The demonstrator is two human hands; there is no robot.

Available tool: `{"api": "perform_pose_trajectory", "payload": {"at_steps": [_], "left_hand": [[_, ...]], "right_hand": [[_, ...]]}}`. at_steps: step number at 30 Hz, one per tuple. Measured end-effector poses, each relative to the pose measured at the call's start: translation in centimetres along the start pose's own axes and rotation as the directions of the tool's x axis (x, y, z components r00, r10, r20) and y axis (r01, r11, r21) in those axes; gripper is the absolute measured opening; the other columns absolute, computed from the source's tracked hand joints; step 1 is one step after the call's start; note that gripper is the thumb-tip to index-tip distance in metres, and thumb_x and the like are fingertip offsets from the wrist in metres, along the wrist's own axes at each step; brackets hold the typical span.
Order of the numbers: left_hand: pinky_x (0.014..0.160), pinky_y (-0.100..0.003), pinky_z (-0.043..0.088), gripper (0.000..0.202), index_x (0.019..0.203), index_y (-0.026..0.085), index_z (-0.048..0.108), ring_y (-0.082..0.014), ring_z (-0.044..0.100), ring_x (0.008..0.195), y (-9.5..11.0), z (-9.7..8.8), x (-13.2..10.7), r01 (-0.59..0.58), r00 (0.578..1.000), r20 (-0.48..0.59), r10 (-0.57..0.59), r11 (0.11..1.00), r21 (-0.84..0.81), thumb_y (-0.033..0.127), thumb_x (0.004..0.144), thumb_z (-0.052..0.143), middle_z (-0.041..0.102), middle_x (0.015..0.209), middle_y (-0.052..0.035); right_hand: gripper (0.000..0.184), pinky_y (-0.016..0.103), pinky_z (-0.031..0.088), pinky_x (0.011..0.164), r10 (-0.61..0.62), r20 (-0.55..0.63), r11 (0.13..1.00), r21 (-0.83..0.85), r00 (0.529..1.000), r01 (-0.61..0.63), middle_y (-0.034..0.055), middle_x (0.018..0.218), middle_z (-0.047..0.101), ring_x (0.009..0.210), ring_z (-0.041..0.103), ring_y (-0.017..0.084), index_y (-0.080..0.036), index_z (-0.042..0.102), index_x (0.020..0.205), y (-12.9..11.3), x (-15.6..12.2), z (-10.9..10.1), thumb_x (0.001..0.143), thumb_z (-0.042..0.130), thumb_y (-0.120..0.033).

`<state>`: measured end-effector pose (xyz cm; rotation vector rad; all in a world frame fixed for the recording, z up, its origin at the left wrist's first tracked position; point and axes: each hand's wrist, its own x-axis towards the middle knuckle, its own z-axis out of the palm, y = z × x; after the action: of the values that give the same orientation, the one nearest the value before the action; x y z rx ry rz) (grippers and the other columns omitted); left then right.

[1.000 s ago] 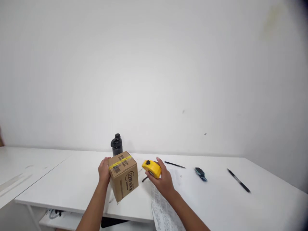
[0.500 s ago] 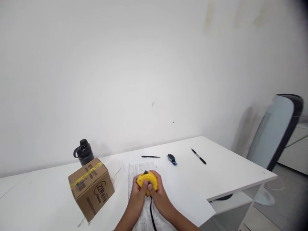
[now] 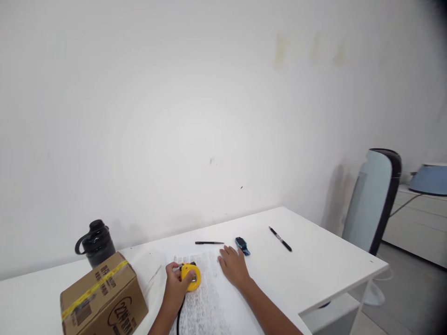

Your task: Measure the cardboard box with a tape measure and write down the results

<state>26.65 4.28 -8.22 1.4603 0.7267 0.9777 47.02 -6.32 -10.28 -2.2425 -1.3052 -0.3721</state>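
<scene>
A yellow tape measure [image 3: 196, 278] with a black strap is in my left hand [image 3: 175, 283], thumb across its face. It is held over a sheet of paper [image 3: 209, 307] covered in dense print. My right hand [image 3: 233, 266] lies open, fingers stretched out at the paper's right side. Just beyond its fingertips is a dark pen [image 3: 208, 243]. Close to its right side lies a small blue-and-black object [image 3: 242, 245], which looks like a watch or key fob. Further right rests a black pen [image 3: 280, 239] with a pale label.
To the left stands a taped cardboard box [image 3: 104, 298], with a dark bottle [image 3: 99, 244] behind it. The white table [image 3: 314, 265] backs onto a wall. Beyond its right end are a pale blue, black-edged upright object [image 3: 370, 204] and white drawers [image 3: 415, 223].
My right hand has let go of the tape measure and moved right, opening flat beside the paper. The left hand keeps the tape measure, now further left. The camera view has shifted.
</scene>
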Motion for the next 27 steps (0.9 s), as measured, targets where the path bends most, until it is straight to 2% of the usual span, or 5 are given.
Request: {"api": "perform_pose_trajectory", "payload": {"at_steps": [5, 8, 19, 22, 27], "left_hand": [[0.056, -0.026, 0.049, 0.058, 0.094, 0.025, 0.027, -0.0169, 0.064, 0.060, 0.2, -0.1, 0.2, 0.031, 0.997, 0.073, -0.032, 0.999, 0.012, 0.050, 0.068, 0.073, 0.064, 0.067, 0.0033], [0.058, -0.027, 0.050, 0.054, 0.098, 0.025, 0.030, -0.0172, 0.065, 0.064, 0.9, 0.0, -0.1, 0.016, 0.996, 0.089, -0.018, 1.000, 0.025, 0.053, 0.072, 0.068, 0.065, 0.073, 0.0018], [0.068, -0.028, 0.047, 0.056, 0.133, 0.028, 0.046, -0.0169, 0.061, 0.071, 3.2, 0.1, -1.7, -0.066, 0.997, 0.047, 0.055, 0.959, 0.275, 0.056, 0.084, 0.051, 0.063, 0.080, 0.0002], [0.077, -0.030, 0.047, 0.055, 0.134, 0.029, 0.048, -0.0182, 0.062, 0.082, 3.4, 0.1, -1.8, -0.073, 0.997, 0.054, 0.059, 0.953, 0.293, 0.055, 0.086, 0.049, 0.066, 0.093, -0.0024], [0.084, -0.032, 0.047, 0.051, 0.127, 0.027, 0.055, -0.0211, 0.061, 0.095, 3.4, 0.2, -1.7, -0.091, 0.995, 0.058, 0.078, 0.962, 0.259, 0.055, 0.086, 0.049, 0.064, 0.112, -0.0060]], "right_hand": [[0.043, 0.045, 0.019, 0.110, 0.050, -0.166, 0.995, -0.075, 0.985, -0.063, 0.0122, 0.138, 0.052, 0.131, 0.040, 0.025, -0.019, 0.056, 0.128, 0.8, 0.8, -1.3, 0.097, 0.027, -0.027], [0.043, 0.051, 0.014, 0.110, 0.156, -0.075, 0.974, -0.152, 0.985, -0.166, 0.0136, 0.146, 0.042, 0.138, 0.028, 0.029, -0.018, 0.054, 0.131, 1.5, 1.1, -1.5, 0.095, 0.033, -0.030], [0.053, 0.067, 0.001, 0.107, 0.080, 0.175, 0.981, -0.187, 0.981, -0.046, 0.0103, 0.152, 0.033, 0.143, 0.014, 0.033, -0.025, 0.047, 0.138, 2.2, 0.9, -0.6, 0.097, 0.022, -0.046], [0.051, 0.062, 0.003, 0.109, 0.044, 0.125, 0.977, -0.213, 0.991, -0.016, 0.0105, 0.152, 0.032, 0.144, 0.013, 0.030, -0.024, 0.054, 0.131, 2.2, 0.8, -0.7, 0.097, 0.020, -0.040], [0.056, 0.062, 0.002, 0.110, 0.024, 0.122, 0.977, -0.214, 0.992, 0.002, 0.0120, 0.158, 0.013, 0.145, 0.003, 0.032, -0.021, 0.035, 0.145, 2.4, 0.9, -0.6, 0.096, 0.023, -0.045]]}}
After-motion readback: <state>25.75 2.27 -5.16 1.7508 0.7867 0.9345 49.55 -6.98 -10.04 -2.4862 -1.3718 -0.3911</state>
